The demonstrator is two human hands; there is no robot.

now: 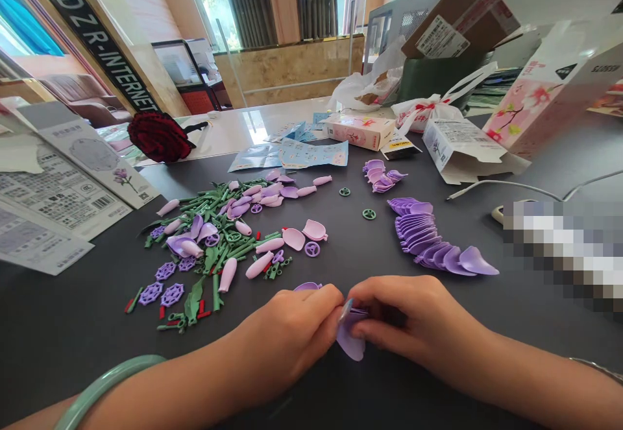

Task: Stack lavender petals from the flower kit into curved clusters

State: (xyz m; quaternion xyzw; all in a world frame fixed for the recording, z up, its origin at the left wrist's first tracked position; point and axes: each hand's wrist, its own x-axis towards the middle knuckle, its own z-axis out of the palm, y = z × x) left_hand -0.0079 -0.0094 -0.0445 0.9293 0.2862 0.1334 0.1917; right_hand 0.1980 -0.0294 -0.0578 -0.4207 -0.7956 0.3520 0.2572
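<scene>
My left hand point(287, 339) and my right hand point(403, 320) meet low in the middle of the view, with their fingers pinched on a small stack of lilac plastic petals point(351, 342). The fingers hide much of the stack. Just behind my left hand, a further lilac petal point(306, 286) lies partly hidden. Nearest my hands on the dark table top point(97, 326), a loose spread of green stems, leaves, pink buds and purple building-brick flower parts point(219, 242) lies to the upper left. A curved row of lilac petals point(428, 238) lies to the upper right.
A printed instruction sheet point(58, 190) lies at the left, with a dark red rose point(158, 137) behind it. Open cartons point(462, 138), plastic bags point(370, 86) and blue wrappers point(289, 154) stand along the back. A white cable point(506, 185) runs at the right.
</scene>
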